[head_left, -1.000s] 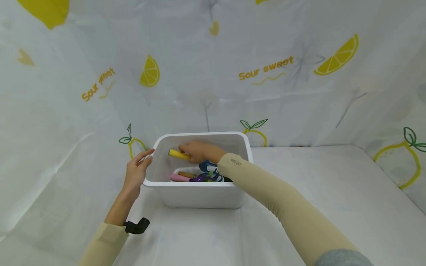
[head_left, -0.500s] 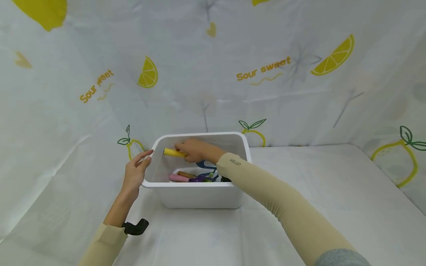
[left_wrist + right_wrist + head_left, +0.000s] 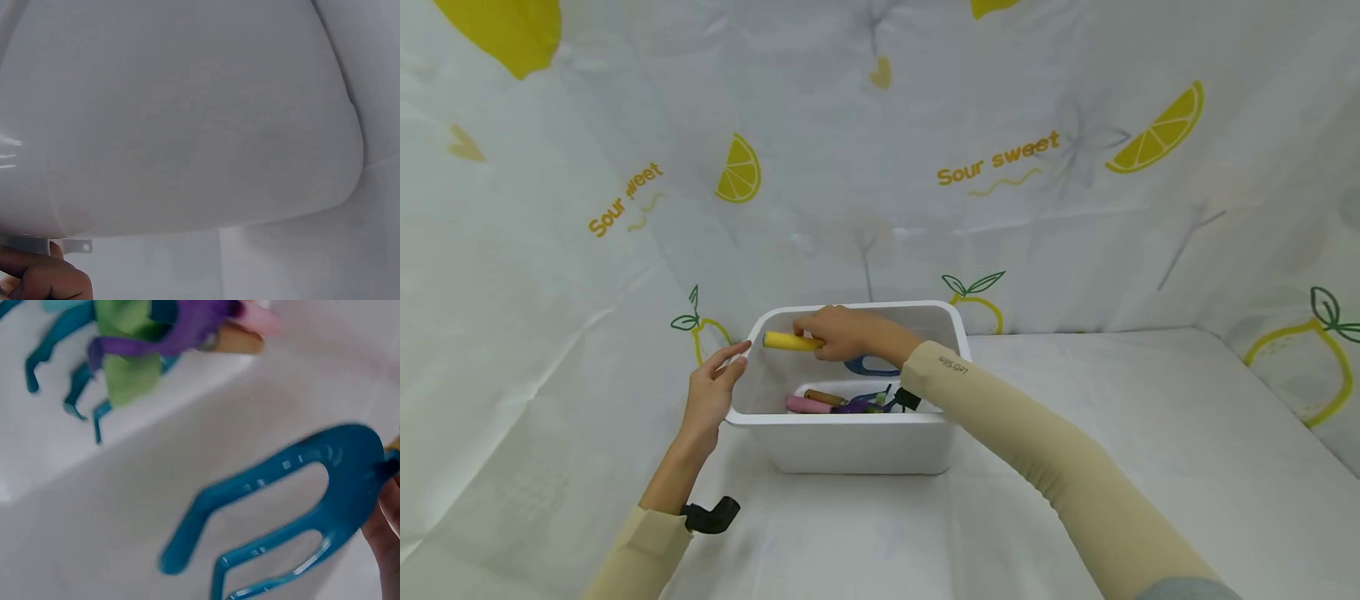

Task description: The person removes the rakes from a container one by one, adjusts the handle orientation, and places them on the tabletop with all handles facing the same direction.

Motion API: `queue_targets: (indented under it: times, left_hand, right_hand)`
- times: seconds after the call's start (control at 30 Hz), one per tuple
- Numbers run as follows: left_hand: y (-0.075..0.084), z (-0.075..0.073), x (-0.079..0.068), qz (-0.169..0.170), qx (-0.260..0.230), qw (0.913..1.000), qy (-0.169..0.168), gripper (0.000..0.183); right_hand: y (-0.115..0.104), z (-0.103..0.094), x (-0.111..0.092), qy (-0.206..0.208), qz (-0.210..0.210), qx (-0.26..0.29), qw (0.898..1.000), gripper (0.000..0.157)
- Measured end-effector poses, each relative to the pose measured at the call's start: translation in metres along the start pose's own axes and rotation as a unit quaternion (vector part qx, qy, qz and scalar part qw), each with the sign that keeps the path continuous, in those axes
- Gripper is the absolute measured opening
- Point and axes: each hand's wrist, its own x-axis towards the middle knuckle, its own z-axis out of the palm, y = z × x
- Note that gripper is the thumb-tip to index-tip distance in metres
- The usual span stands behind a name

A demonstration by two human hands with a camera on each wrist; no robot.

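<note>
A white plastic bin (image 3: 850,446) stands on the covered table. My right hand (image 3: 842,332) is raised over the bin's opening and grips a yellow cylinder (image 3: 786,341), which points left. A blue plastic loop (image 3: 871,365) hangs under that hand; in the right wrist view the blue loop (image 3: 300,506) shows close up. My left hand (image 3: 713,392) rests on the bin's left rim with its thumb over the edge. In the left wrist view the bin's outer wall (image 3: 187,125) fills the picture, with a fingertip (image 3: 44,278) at the bottom left.
Inside the bin lie a pink stick (image 3: 807,405), a brown stick (image 3: 825,397) and purple, green and blue plastic pieces (image 3: 861,404). In the right wrist view, the purple and green pieces (image 3: 150,344) lie on the bin floor. Lemon-print cloth (image 3: 1075,167) covers the walls and table.
My right hand has lifted the yellow cylinder up and a little left, and the blue loop has come up from the pile with it. The left hand stayed on the rim.
</note>
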Motion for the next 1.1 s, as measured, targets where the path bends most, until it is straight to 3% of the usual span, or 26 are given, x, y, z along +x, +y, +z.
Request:
queue_targets:
  times: [0.23,0.47,0.7,1.1]
  left_hand:
    - [0.000,0.001,-0.002,-0.003,-0.001,1.0000,0.003,0.045]
    - [0.002,0.000,-0.003,-0.004,0.006,1.0000,0.000,0.047]
    - [0.003,0.000,-0.002,-0.006,0.011,0.9999,-0.004,0.046]
    - [0.004,-0.001,-0.004,-0.009,0.009,0.9999,0.003,0.045]
  right_hand:
    - [-0.009,-0.027,-0.015,0.008,-0.016,0.003,1.000,0.037]
    - [-0.012,-0.056,-0.037,0.019,-0.005,-0.006,1.000,0.037]
    - [-0.013,-0.069,-0.057,0.032,0.001,-0.026,0.999,0.037]
    - [-0.005,-0.088,-0.099,0.021,0.048,-0.053,0.997,0.036]
